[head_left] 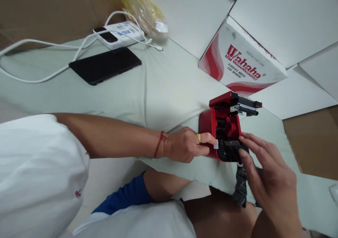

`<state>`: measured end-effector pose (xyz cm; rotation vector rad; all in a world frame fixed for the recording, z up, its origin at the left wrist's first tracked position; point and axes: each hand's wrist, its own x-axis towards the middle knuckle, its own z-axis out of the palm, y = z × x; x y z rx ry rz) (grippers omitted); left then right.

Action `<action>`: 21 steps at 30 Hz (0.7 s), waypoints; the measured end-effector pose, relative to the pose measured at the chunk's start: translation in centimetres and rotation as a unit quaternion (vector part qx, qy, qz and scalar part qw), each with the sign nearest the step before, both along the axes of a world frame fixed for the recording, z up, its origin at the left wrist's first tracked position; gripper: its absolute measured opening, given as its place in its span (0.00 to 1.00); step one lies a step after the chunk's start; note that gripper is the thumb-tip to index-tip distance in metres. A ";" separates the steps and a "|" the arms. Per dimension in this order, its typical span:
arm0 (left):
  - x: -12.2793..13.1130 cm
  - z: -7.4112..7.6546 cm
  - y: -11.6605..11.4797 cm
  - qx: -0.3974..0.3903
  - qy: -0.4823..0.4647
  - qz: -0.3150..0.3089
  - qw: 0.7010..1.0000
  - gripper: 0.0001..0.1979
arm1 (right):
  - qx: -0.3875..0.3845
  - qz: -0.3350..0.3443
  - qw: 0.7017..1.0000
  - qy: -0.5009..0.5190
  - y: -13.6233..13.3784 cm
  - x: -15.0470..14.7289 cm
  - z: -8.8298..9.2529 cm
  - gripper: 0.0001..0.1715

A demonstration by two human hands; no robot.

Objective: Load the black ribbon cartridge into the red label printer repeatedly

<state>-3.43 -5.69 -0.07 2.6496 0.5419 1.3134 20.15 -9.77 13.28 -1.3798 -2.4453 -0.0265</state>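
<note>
A small red box-shaped machine [207, 132] that looks like a label printer stands on the pale green cloth, its lid [224, 99] raised. Black parts show in its hollow. My left hand [187, 144] reaches its left rim; the fingers are closed at a small pale strip [216, 144] there. My right hand [271, 174] grips the machine's right side, with fingertips at the rim and the thumb against the black part [232, 150] at the near end. From the near right side hangs a black strap [241, 187].
A black phone [105, 66] lies at the left, beside a white power bank [120, 35] with white cables [39, 78]. Behind these is a crumpled plastic bag [144, 12]. A Wahaha water carton [243, 61] stands behind the machine, with a brown cardboard box [314, 141] at the right.
</note>
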 end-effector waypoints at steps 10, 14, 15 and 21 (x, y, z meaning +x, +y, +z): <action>-0.3 1.3 0.6 0.054 -0.038 -0.023 0.998 0.09 | 0.107 0.010 0.993 0.053 -4.7 -1.0 -6.3 0.30; -0.8 4.2 1.7 0.036 -0.127 0.057 0.990 0.12 | 0.094 -0.003 0.993 0.071 -4.9 -1.1 -6.6 0.29; -0.9 5.2 2.4 0.014 -0.151 0.095 0.984 0.12 | 0.091 -0.006 0.993 0.072 -5.0 -1.1 -6.8 0.29; 0.4 10.0 7.3 -0.159 -0.169 0.151 0.961 0.21 | 0.092 -0.028 0.993 0.067 -5.8 -1.3 -7.7 0.30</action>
